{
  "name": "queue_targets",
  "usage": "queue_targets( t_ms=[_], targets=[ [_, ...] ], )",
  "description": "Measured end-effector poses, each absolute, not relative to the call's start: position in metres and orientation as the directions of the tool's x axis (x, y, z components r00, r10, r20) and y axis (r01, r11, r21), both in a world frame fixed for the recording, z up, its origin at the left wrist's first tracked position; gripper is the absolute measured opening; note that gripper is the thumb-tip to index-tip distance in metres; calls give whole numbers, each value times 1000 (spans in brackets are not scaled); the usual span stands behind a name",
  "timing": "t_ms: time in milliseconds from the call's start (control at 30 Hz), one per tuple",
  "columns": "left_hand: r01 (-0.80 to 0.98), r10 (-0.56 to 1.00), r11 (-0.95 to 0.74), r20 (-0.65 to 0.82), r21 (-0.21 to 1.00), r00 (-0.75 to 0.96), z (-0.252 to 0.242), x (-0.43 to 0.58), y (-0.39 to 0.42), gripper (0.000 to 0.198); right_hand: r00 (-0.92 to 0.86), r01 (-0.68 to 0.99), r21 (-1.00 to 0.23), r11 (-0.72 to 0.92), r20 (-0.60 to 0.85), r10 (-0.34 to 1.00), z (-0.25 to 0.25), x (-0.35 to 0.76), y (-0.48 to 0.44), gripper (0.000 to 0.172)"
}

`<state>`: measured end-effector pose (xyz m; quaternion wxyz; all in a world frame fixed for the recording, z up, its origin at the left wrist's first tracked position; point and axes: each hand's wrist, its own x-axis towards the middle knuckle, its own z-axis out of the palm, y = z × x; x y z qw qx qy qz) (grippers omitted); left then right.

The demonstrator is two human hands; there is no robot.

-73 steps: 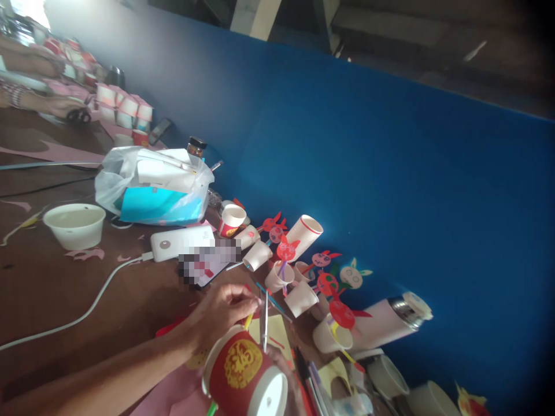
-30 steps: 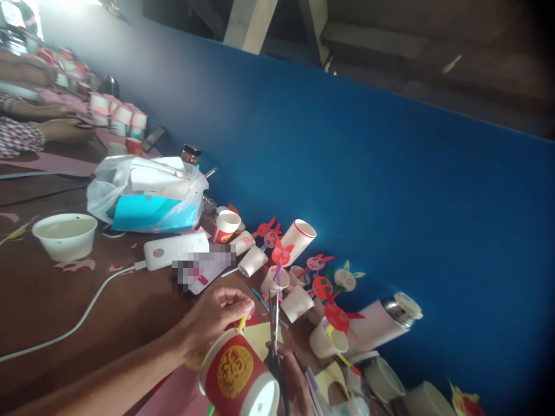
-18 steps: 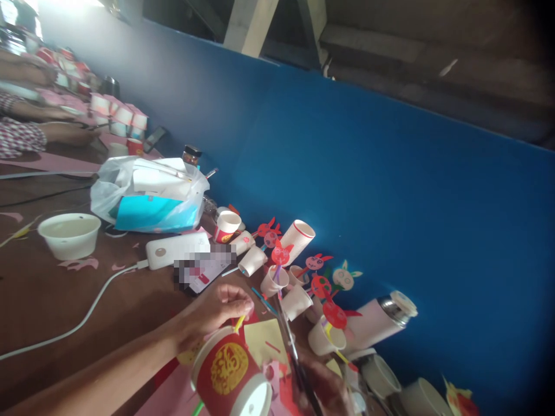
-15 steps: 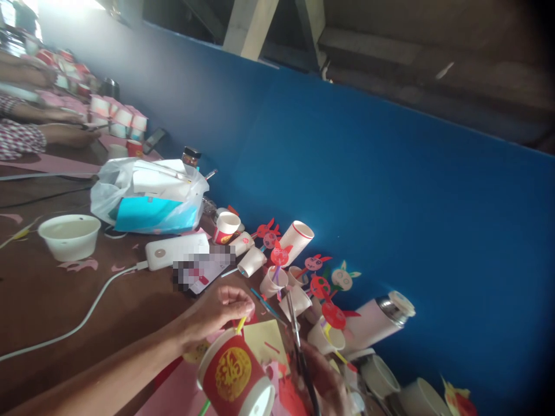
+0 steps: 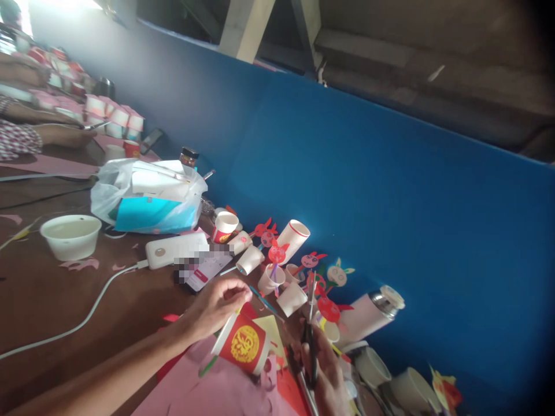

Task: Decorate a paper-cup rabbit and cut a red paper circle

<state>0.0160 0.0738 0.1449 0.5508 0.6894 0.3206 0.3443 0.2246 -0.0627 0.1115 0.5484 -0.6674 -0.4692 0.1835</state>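
Note:
My left hand point(image 5: 225, 300) is closed in a pinch at the upper rim of a red and white paper cup point(image 5: 245, 345) with a gold emblem. A thin yellow strip point(image 5: 238, 310) shows just under the fingertips, mostly hidden. The cup lies tilted on its side, and a green strip point(image 5: 208, 366) sticks out by its lower left end. To its right, my right hand point(image 5: 327, 370) grips black-handled scissors point(image 5: 310, 346), blades pointing up and away from the cup. Pink paper point(image 5: 195, 375) and a yellow sheet point(image 5: 273, 332) lie beneath.
Several white cups point(image 5: 292, 299) with paper animal faces point(image 5: 338, 275) stand or lie along the blue wall point(image 5: 368, 202). A thermos point(image 5: 368, 315), phone point(image 5: 203, 274), power bank point(image 5: 176, 250), white bowl point(image 5: 70, 240) and plastic bag point(image 5: 104, 193) are nearby. Another person's hands point(image 5: 65, 136) work at far left.
The cup has turned more sideways and risen slightly under my left hand, which moved a little up and left. The scissors in my right hand shifted right and up.

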Motion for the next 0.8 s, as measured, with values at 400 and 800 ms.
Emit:
queue_targets(
  t_ms=[400, 800],
  targets=[
    [76, 725, -388, 253, 918, 641, 159, 7, 70, 30, 423, 851, -456, -261, 300, 855, 39, 225, -83, 41],
    [69, 606, -483, 277, 873, 746, 159, 28, 55, 27, 418, 670, -742, -37, 335, 844, 124, 187, -69, 26]
  ],
)
